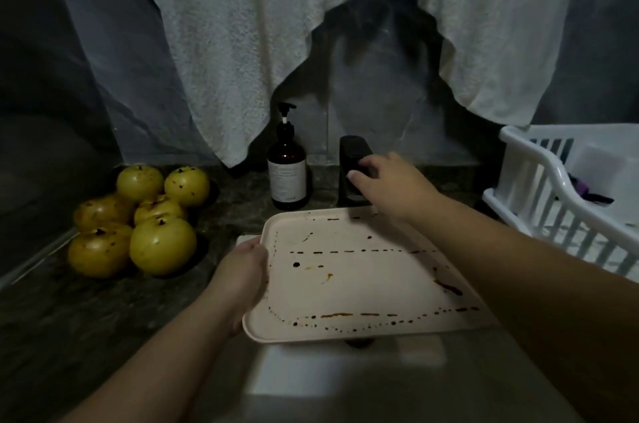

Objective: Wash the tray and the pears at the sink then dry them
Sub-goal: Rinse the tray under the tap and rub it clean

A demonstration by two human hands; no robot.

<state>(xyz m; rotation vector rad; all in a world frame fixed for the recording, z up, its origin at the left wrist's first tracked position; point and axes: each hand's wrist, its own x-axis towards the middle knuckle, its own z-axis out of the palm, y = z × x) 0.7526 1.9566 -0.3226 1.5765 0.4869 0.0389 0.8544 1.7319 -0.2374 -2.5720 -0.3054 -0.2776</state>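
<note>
A: Which step is this?

B: The very start of washing, I judge. The left hand [242, 275] grips the left rim of the pink tray [359, 277], fingers curled under it and thumb on top, and holds it level over the white sink [345, 374]. The tray carries dotted brown stains across its face, so no rinsing shows yet.

A: And the other hand?

B: The right hand [387, 180] reaches to twelve o'clock of the tray and rests on the black faucet [352, 163], fingers curled over its top. No water is visible.

A: So the next move?

B: Likely opening the tap, then tilting the stained face under the stream. That calls for a firm one-handed hold, since the tray is wide and carried by one edge.

A: Where are the pears?

B: Six yellow, spotted pears [138, 222] sit piled on the dark countertop [52, 319] at nine o'clock of the tray, near but apart from it, unwashed by the look of them.

A: Room to move?

B: Tight at the back: the brown soap pump bottle [287, 173] stands just beside the faucet at eleven o'clock, close to the tray's far rim. The white dish rack [553, 201] sits at two o'clock, past the right forearm. A white towel [242, 42] hangs above. Toward six o'clock the basin is open.
</note>
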